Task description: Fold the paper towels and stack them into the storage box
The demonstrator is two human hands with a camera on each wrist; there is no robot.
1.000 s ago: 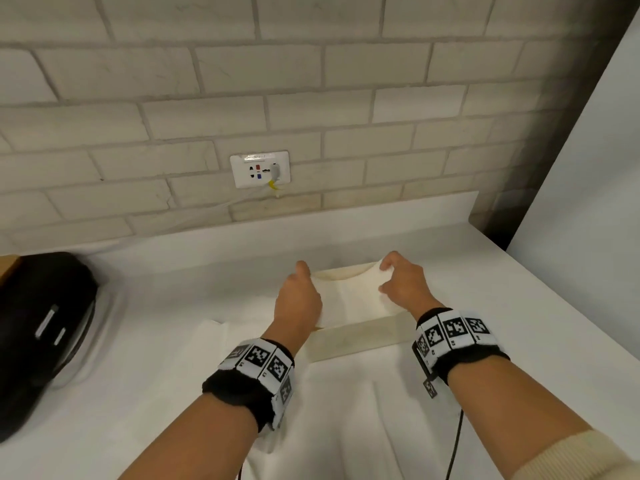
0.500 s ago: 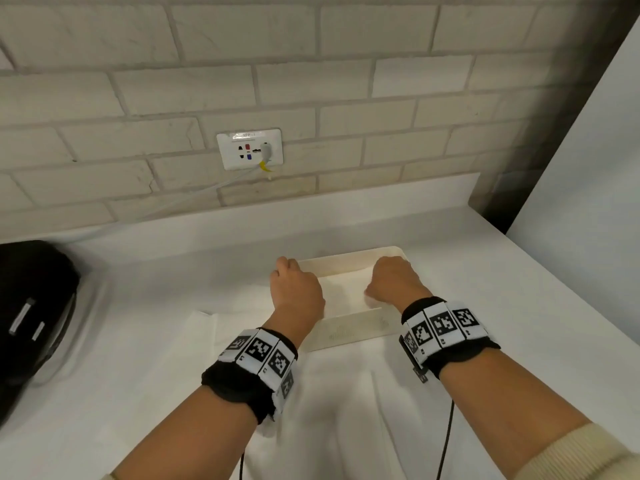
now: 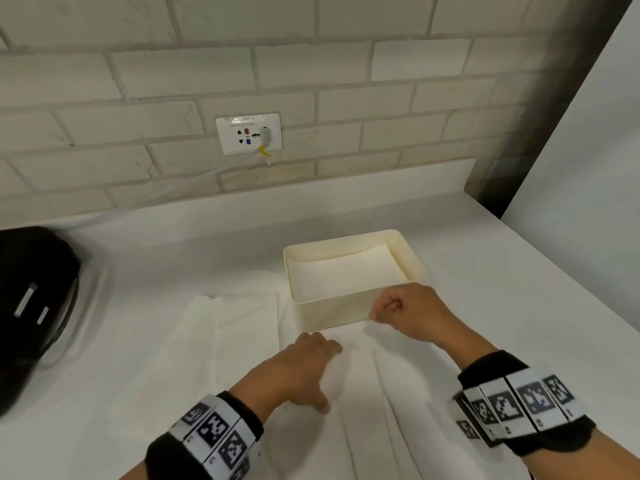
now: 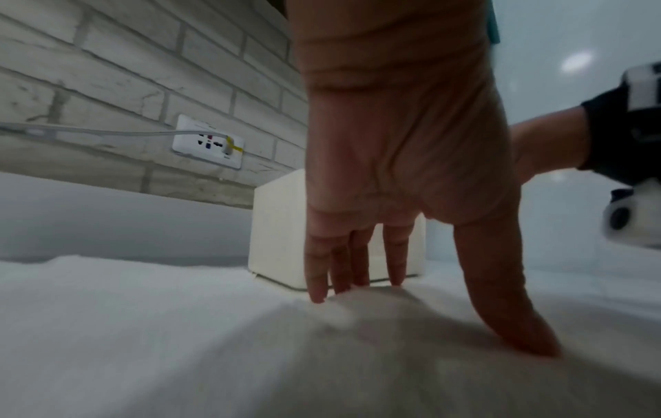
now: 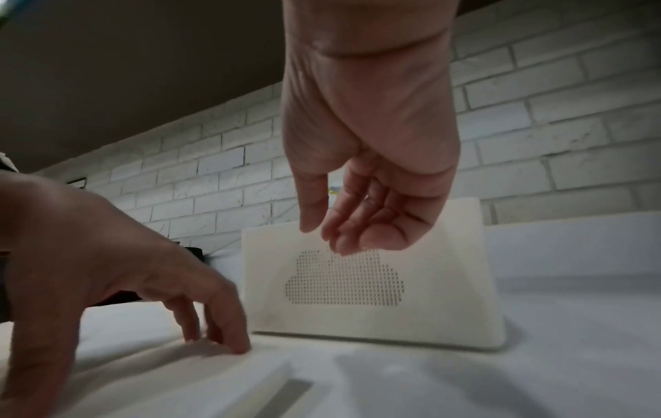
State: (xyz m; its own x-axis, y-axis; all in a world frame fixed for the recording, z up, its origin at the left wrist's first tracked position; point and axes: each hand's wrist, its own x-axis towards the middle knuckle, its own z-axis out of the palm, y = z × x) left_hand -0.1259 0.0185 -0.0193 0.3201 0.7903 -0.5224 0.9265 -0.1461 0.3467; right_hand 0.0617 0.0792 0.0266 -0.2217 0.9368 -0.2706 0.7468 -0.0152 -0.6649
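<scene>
Left hand [image 3: 304, 367] is pressing straight, spread fingers [image 4: 318, 271] flat on the unfolded paper towels [image 3: 221, 344] lying on the counter [image 3: 519, 289]. Right hand [image 3: 412, 315] is hovering just in front of the storage box [image 3: 332, 310], fingers loosely curled, holding nothing. A folded towel [image 3: 346, 271] is lying inside the box.

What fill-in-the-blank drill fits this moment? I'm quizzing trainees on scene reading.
1. The left hand touches the paper towels with ___ fingers.
2. The right hand holds ___.
3. One folded towel lies ___ the storage box.
4. The perforations on the box's front wall form a ___ shape.

Missing words: straight; nothing; inside; cloud
</scene>
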